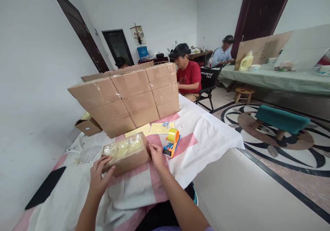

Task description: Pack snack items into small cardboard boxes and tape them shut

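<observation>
A long cardboard box [131, 163] with yellowish clear tape across its top lies on the cloth in front of me. My left hand [101, 172] grips its left end, thumb along the near side and fingers over the top corner. At the opposite end, the bent fingers of my right hand [156, 155] are closed against the box; their tips are partly hidden. Just right of that hand stands an orange and blue tape dispenser [172, 144] with a roll of yellow tape. Behind the box lie yellow paper sheets [138, 130], one bearing a small blue-and-white item [166, 124].
A wall of taped cardboard boxes [139, 105] stands across the table's far side. Another open carton [89, 126] is at the left, beside a perforated white patch [90, 154] and a black flat panel [46, 187]. A person in red [190, 76] sits beyond the boxes.
</observation>
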A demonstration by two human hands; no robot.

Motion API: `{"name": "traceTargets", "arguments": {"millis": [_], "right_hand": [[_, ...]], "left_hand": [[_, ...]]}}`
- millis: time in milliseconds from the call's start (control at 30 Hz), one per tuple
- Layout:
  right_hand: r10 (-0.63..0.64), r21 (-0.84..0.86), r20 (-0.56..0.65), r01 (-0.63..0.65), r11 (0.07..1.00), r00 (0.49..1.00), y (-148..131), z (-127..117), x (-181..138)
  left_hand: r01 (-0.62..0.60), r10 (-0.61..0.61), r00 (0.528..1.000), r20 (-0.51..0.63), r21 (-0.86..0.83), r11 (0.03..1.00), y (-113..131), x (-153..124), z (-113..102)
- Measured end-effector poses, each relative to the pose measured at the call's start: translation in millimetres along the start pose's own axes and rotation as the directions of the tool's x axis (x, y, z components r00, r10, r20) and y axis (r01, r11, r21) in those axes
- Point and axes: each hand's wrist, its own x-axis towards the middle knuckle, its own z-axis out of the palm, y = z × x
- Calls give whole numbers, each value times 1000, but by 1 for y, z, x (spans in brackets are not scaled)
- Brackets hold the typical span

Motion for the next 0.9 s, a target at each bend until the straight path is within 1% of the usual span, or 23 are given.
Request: {"name": "traceTargets", "arguments": {"millis": [200, 333, 467, 700, 833, 900], "right_hand": [[-15, 19, -22, 15, 1000, 1000, 0, 0, 0], [-13, 10, -38, 13, 1000, 999, 2, 0, 4], [27, 6, -24, -27, 1000, 999, 6, -1, 10], [84, 26, 20, -84, 996, 996, 16, -4, 15], [97, 27, 40, -98, 995, 995, 19, -7, 14], [98, 24, 44, -99, 995, 994, 21, -8, 14]], "left_hand": [[34, -35, 999, -28, -13, 999, -1, 1, 3], [16, -17, 999, -38, -20, 1000, -2, 3, 5], [25, -25, 999, -21, -13, 1000, 4, 2, 2], [110, -110, 993, 38, -16, 994, 14, 0, -5], [96, -96, 995, 36, -1, 995, 13, 1, -3], [88, -88, 994, 60, 7, 996, 18, 4, -8]]}}
